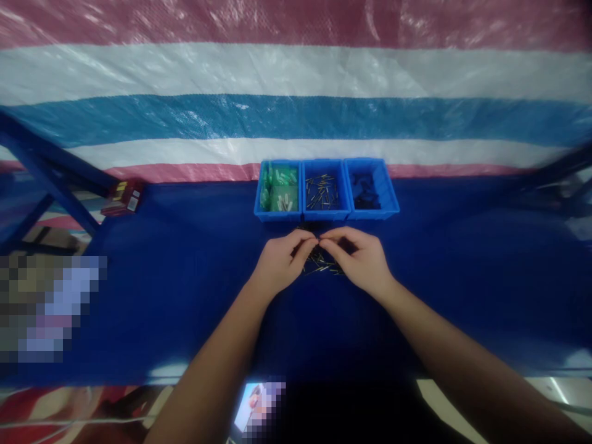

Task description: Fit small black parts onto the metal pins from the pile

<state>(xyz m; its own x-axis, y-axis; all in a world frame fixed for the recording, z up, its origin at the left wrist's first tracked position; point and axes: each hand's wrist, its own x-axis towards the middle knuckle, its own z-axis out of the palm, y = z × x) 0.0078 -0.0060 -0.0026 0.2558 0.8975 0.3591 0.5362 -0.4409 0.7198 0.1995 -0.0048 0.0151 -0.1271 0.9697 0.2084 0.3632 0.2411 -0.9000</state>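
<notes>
My left hand [287, 256] and my right hand [358, 254] meet fingertip to fingertip above the blue table. Both pinch with thumb and forefinger; whatever lies between the tips is too small to make out. Beneath and between them lies a loose pile of thin brass-coloured pins [321, 265], partly hidden by the hands. Just beyond stand three blue bins side by side. The left bin [280, 216] holds small whitish pieces in green wrapping, the middle bin [326, 216] thin metal pins, and the right bin [374, 214] dark pieces I cannot identify.
A dark red box [123, 197] with a label sits at the table's far left, beside a blue metal frame [50, 166]. Striped plastic sheeting [296, 117] hangs behind the table [185, 296]. A lit screen [254, 404] shows below the near edge.
</notes>
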